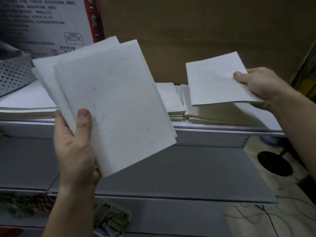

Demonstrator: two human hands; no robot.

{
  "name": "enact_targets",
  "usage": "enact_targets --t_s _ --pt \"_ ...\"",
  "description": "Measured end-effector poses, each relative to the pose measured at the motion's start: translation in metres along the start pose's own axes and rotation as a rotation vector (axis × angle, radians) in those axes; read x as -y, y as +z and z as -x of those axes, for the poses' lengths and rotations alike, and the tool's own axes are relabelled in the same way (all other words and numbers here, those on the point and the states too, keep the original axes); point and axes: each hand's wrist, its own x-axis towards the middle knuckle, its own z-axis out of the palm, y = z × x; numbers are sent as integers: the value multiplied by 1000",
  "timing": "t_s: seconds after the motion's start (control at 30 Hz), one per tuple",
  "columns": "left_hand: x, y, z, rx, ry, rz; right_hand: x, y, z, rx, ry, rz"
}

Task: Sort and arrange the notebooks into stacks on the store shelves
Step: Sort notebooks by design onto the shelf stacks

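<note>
Shelf stacks [174, 100] half-hidden; left grip [75, 147] holds fanned notebooks [111, 103], right grip [256, 84] pinches small notebook [215, 81].

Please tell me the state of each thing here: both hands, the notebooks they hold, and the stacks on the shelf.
left hand: grips the large notebooks, thumb on top.
large notebooks: several, fanned, tilted, held in the air.
right hand: pinches the small notebook.
small notebook: held over the right stack.
left stack: flat on the shelf.
middle stack: flat, edges uneven.
right stack: flat, partly hidden.
</note>
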Motion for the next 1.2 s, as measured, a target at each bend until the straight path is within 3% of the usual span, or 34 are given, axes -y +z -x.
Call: enact_targets --t_s 0.17,0.3,0.37,0.4,0.47,0.53,0.6,0.87,1.1,1.2 --pt "0 8 0 46 -24 56 -18 9 -16 3 -20 354" --pt "1 15 0 54 -75 61 -33 13 -19 -203 -119 855" --pt "0 17 0 70 -106 80 -36 14 -10 -282 -228 959" --pt "-1 18 0 78 -112 87 -34 17 -3 -297 -337 904" --pt "-2 19 -1 89 -120 88 -23 31 20 -228 -579 574" --pt "-2 17 -2 116 -117 105 -8 58 51 -17 -636 125" --pt "-3 15 -3 141 -122 116 0 89 78 138 -593 -91" --pt "-18 -32 -27 100 -148 133 29 181 117 47 -643 -308" --pt "-33 -111 -59 -108 -16 -13 77 240 111 172 -618 -313" --pt "-40 -150 -74 -186 65 -151 108 261 100 223 -503 -326"
